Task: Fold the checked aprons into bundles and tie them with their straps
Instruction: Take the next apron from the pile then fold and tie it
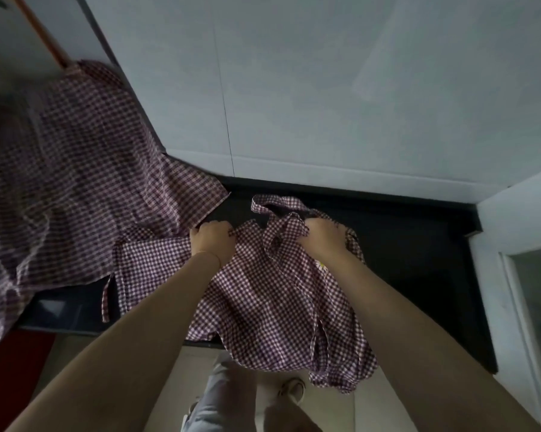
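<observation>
Your two bare forearms run up from the bottom corners of the frame toward its middle, and between them, at the bottom centre, your grey trouser legs [213,397] and a pale shoe [292,389] stand on a light tiled floor [197,366]. Just above that, the maroon-and-white checked cotton apron [263,294] you are working on lies across the black countertop [418,263], its lower hem spilling over the near edge at centre right. Your left hand [213,240] sits at the centre of the frame with its fingers curled tight, clamped on a bunch of the apron's upper edge. Your right hand [323,236], just right of centre, is likewise fisted round gathered cloth where the checked strap loop [273,204] rises behind it. A small yellow-and-white flower motif [320,264] shows on the cloth just below your right wrist. A thin strap [106,302] hangs off the counter edge at lower left. Further back, a second checked apron [75,169] of the same pattern lies spread and rumpled over the left half of the frame. Beyond both, a pale grey wall [325,88] fills the top.
</observation>
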